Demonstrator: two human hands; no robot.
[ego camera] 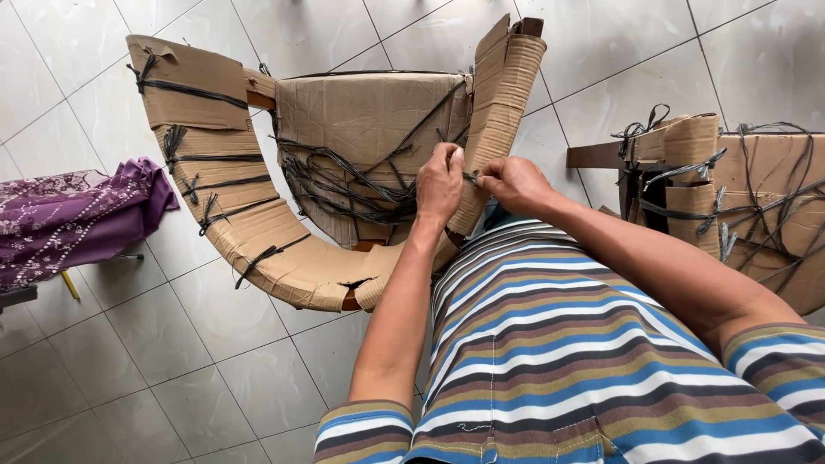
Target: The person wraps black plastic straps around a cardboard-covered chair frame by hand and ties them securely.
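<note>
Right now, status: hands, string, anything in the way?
Left hand and right hand both pinch black string at cardboard-wrapped chair. String taut between grips. Second wrapped chair stands right, apart.

Likely a furniture workshop or packing area with a pale tiled floor (215, 361): a curved chair wrapped in cardboard (344, 155) and bound with black twine (344, 185), another cardboard-wrapped furniture piece (756, 198) beside it, and a purple embroidered cloth (77, 215) over a stool

Hidden and cut-off parts

The second cardboard-wrapped chair bound in black twine (756, 198) runs off the right edge; the purple patterned cloth (77, 215) is cut by the left edge; cardboard hides the curved near chair's wooden frame (361, 146) almost entirely.
</note>
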